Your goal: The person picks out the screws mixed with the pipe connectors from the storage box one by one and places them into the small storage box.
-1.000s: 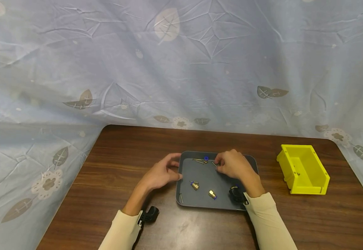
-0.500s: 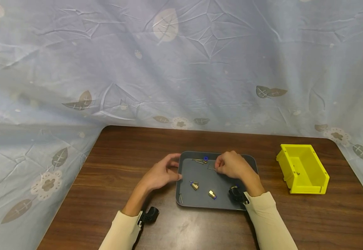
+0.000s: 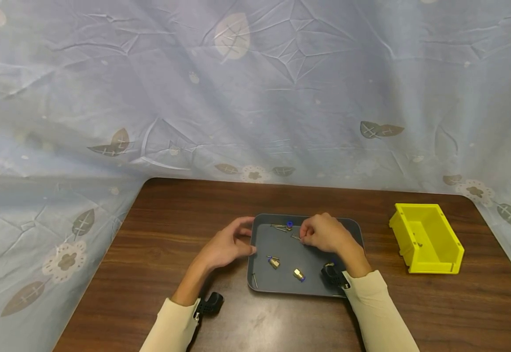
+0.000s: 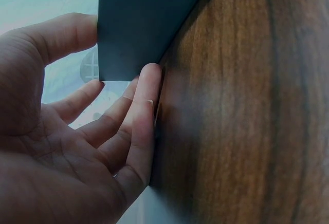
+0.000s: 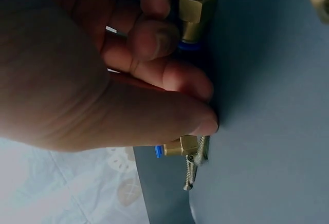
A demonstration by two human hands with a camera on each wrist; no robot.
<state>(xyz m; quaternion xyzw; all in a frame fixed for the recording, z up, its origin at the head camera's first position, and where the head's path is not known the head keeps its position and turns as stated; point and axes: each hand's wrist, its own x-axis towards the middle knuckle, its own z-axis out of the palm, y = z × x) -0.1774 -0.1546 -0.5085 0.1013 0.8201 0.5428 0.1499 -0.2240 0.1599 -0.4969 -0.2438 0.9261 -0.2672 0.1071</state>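
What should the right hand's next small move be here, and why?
Probably lift the screw clear of the tray. The right hand appears to pinch it between thumb and finger, with one end jutting out, while the left hand touches the tray's side, which may help keep it steady.

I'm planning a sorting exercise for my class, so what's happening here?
A person is working over a gray tray. Their right hand pinches a screw between thumb and finger, while their left hand touches the tray's left edge. Brass fittings with blue ends and other screws lie loose in the tray. A yellow bin to the right has a small piece inside, too tiny to identify.
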